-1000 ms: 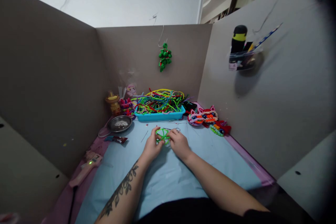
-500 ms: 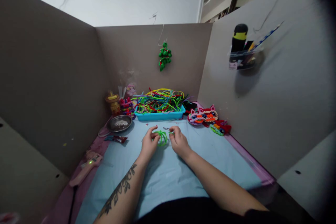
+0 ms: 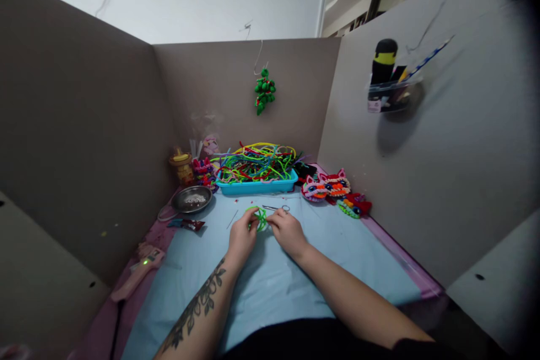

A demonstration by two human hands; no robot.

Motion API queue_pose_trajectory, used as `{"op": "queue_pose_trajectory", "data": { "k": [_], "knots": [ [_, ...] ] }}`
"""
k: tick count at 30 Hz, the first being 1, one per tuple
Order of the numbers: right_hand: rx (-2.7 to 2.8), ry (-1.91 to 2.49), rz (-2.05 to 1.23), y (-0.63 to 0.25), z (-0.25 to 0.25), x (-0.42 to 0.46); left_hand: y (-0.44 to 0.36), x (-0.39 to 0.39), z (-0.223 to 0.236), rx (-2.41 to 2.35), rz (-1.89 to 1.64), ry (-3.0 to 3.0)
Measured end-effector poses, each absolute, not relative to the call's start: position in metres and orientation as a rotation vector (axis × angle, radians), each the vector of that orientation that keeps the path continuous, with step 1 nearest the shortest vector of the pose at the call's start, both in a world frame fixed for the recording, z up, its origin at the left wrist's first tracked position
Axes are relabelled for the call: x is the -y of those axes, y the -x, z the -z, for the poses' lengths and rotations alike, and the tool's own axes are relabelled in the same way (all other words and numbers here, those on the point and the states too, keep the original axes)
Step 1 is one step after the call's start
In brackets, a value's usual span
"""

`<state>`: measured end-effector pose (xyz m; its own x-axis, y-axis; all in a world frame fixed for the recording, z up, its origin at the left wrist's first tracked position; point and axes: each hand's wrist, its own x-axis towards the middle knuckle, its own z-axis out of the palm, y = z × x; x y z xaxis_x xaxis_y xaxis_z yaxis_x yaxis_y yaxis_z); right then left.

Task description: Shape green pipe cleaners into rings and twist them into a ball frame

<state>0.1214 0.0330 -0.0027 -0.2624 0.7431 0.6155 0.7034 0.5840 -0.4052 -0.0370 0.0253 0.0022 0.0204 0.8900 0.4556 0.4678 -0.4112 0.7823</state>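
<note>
Between my hands is a green pipe-cleaner shape [image 3: 262,221], bent into open loops. My left hand [image 3: 242,233] pinches its left side between thumb and fingers. On the other side, my right hand [image 3: 289,232] has thumb and forefinger pressed together at the edge of the green loops; fingers cover the exact spot they grip. Small scissors [image 3: 270,207] lie on the blue cloth [image 3: 274,281] just beyond the right fingers. A thin dark rod [image 3: 232,219] rests left of my left hand.
Behind stands a blue tray [image 3: 257,187] heaped with coloured pipe cleaners. To the left are a metal bowl [image 3: 179,200] with small white bits, a brown wrapper [image 3: 192,224] and a pink glue gun [image 3: 137,275]. Colourful pipe-cleaner figures [image 3: 333,187] lie at right. Grey panels enclose the table.
Half a second ago my right hand was apart from the green loops; it has come left and meets them again. The left hand has kept its pinch, shifting and turning the shape slightly.
</note>
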Motion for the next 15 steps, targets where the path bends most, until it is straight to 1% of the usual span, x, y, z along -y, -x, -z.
{"op": "queue_pose_trajectory", "data": {
  "k": [15],
  "knots": [
    [1.872,1.134,-0.154,-0.1198,0.0016,-0.0344,0.0336,-0.0259,-0.0032,-1.258,-1.366,-1.852]
  ]
}}
